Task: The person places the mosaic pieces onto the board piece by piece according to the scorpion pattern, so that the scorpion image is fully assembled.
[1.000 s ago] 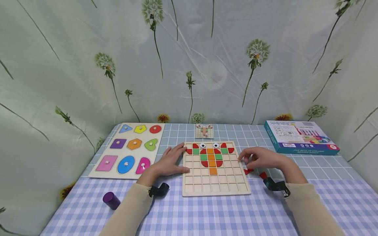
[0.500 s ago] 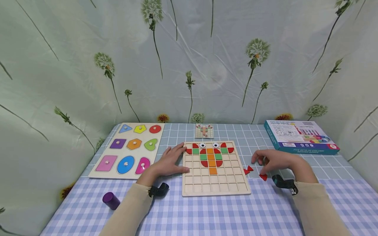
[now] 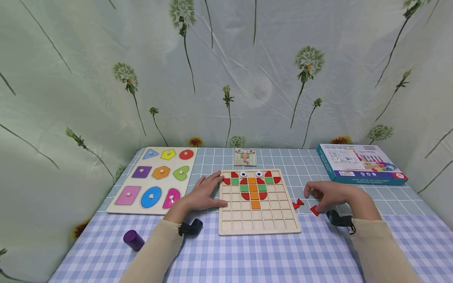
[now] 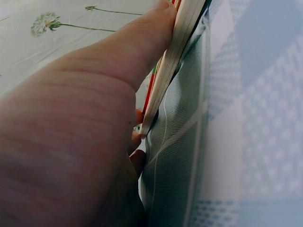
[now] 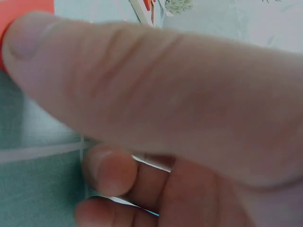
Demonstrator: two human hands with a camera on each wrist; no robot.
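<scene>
My left hand [image 3: 202, 195] rests along the left edge of a wooden grid board [image 3: 247, 226], fingers spread and thumb on its side. Red, green and orange pieces and two eye tiles form a pattern on the board. In the left wrist view, the thumb lies against the board's edge [image 4: 182, 40]. To the right of the board, my right hand [image 3: 334, 193] is low over the table, its thumb touching a red triangular piece [image 3: 313, 210]. The index finger is bent, apart from the piece. Two more red triangles [image 3: 295, 205] lie between that hand and the board.
A small pattern card [image 3: 245, 157] lies behind the board. On the left is a shape puzzle board [image 3: 120, 210] with knobbed pieces, and a purple cylinder [image 3: 133, 240] stands nearer. A flat toy box [image 3: 361, 164] lies at the back right.
My right hand has moved from the board's right edge rightward to the separate red triangle, which has turned and shifted slightly under the thumb. The left hand has stayed in place.
</scene>
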